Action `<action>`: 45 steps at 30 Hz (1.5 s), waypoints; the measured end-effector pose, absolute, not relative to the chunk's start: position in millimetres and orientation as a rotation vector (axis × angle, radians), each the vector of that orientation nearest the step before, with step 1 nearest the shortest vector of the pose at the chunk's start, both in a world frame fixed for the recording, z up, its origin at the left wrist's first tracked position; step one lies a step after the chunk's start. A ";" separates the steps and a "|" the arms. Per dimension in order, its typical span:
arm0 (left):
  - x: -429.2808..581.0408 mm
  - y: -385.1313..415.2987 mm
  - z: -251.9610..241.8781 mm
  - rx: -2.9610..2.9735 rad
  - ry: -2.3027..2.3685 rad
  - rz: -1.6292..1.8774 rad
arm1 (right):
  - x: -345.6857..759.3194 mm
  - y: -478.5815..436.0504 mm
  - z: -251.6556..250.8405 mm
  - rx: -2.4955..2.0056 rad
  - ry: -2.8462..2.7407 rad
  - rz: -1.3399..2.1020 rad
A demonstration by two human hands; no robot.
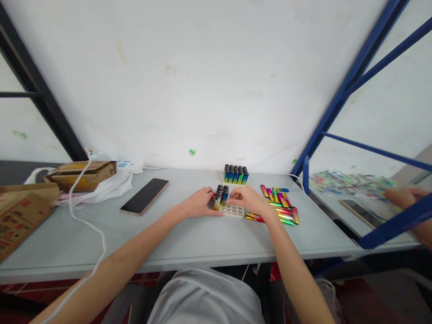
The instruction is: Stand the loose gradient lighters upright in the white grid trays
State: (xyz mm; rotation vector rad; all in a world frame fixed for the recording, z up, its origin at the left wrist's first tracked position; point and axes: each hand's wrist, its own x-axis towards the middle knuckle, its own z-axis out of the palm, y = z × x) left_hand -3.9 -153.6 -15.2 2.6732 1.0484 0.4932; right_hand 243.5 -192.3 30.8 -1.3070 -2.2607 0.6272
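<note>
A white slotted tray (pixel 234 210) sits on the desk before me, its left part filled with upright black-topped lighters (pixel 218 198). At its left end is my left hand (pixel 200 202), thumb along the front corner and fingers behind, bracing the tray and its lighters. Above the slots, my right hand (pixel 248 199) is closed, fingertips curled beside the blue lighters; whatever they pinch is hidden. Farther back stands a full block of blue-green lighters (pixel 235 174) with black tops. Loose shiny lighters (pixel 281 204) in red, yellow, green and pink lie right of my right hand.
A phone (pixel 145 196) lies to the left. Beyond it are cardboard boxes (pixel 84 174), a white plastic bag (pixel 114 186) and a white cable (pixel 97 229). A blue metal frame (pixel 332 112) borders the right side; another person's hand (pixel 403 198) shows past it.
</note>
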 end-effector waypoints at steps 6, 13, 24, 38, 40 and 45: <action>-4.1 -154.0 -14.0 2.668 1.043 0.496 | 297.1 -193.3 39.3 -1.427 -2.269 0.686; -5.0 -152.3 -17.8 2.668 1.056 0.500 | 324.5 -184.2 26.8 -1.616 -2.247 0.800; -4.0 -155.4 -11.6 2.668 1.049 0.510 | 326.9 -188.4 20.1 -1.728 -2.299 0.784; -4.2 -154.6 -13.6 2.694 1.061 0.474 | 295.4 -181.9 32.9 -1.428 -1.945 0.371; -4.1 -154.1 -13.8 2.704 1.060 0.454 | 290.8 -179.6 32.0 -1.403 -1.849 0.449; -4.3 -154.1 -13.8 2.692 1.059 0.474 | 285.2 -173.2 24.8 -1.426 -1.675 0.554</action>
